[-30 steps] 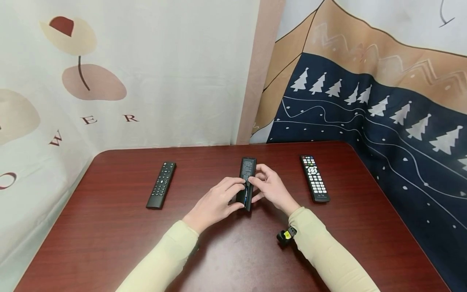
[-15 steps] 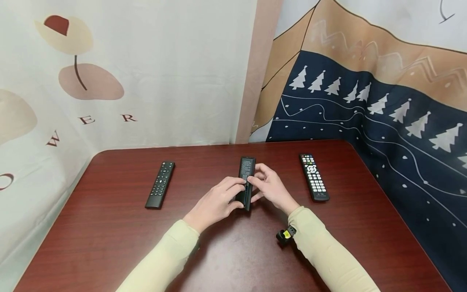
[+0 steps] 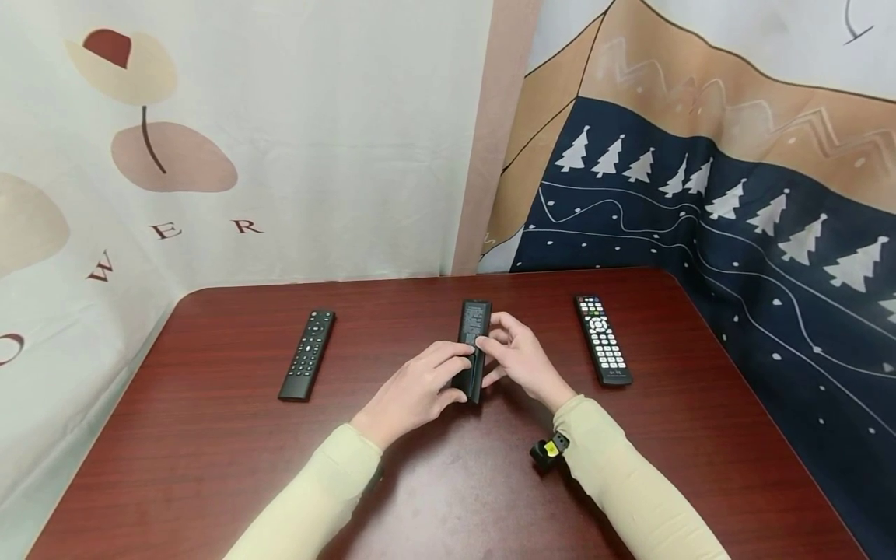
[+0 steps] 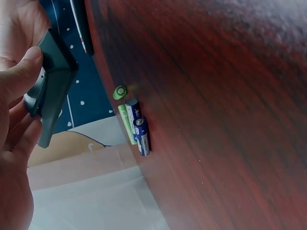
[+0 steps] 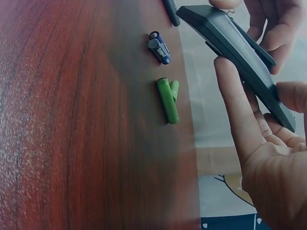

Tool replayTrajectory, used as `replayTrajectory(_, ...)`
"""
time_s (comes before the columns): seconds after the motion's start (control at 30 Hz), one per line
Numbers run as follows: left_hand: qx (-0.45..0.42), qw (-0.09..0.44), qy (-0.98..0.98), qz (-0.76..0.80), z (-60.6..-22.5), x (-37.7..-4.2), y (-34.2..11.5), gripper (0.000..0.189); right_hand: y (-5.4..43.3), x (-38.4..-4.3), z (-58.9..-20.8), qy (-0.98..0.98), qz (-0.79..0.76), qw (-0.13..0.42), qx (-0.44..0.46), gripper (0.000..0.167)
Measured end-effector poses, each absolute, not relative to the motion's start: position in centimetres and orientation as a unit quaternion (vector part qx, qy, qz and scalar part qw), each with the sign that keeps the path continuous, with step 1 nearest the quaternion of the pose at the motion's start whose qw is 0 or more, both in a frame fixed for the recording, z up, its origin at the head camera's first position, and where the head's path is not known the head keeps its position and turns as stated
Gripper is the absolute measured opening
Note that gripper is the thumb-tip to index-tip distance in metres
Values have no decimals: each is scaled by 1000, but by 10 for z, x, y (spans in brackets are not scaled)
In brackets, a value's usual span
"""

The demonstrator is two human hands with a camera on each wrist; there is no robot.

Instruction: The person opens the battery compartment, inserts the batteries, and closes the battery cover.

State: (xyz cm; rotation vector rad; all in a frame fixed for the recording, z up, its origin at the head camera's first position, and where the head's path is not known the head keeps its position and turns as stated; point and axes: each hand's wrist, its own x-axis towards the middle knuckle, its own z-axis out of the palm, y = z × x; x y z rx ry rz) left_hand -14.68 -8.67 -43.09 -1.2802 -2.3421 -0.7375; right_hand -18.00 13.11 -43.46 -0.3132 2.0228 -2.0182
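Over the table's middle, a black remote control [image 3: 476, 319] is held with its labelled back facing up. My right hand [image 3: 523, 364] grips the remote from the right, thumb on its back and fingers along its side and underneath. My left hand [image 3: 420, 385] pinches the black battery cover [image 5: 253, 43], which stands at a slant against the remote's lower half. Most of the battery compartment is hidden by the cover and fingers. In the wrist views, blue batteries [image 4: 142, 136] and green batteries [image 5: 168, 103] lie on the table beyond the raised remote; the head view does not show them.
A second black remote control [image 3: 308, 356] lies on the left of the reddish-brown table [image 3: 231, 435]. On the right lies another, with white buttons [image 3: 603, 342]. Patterned curtains [image 3: 336, 140] hang behind the table. A small black device [image 3: 548, 453] is strapped at the right wrist.
The left hand's fingers and the cover have shifted slightly over the remote. A blue glimpse inside the compartment, seen a second ago, is now covered. The right hand holds nearly still.
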Motion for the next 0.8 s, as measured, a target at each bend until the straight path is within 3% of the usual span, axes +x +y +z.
replayTrajectory(0.43, -462, 232, -827, -221, -439, -145, -86, 56, 134, -180, -431, 702, -694, 124, -101, 36)
replayTrajectory(0.8, -453, 236, -838, -193, -444, -142, -85, 64, 135, -180, -427, 696, -700, 127, -101, 37)
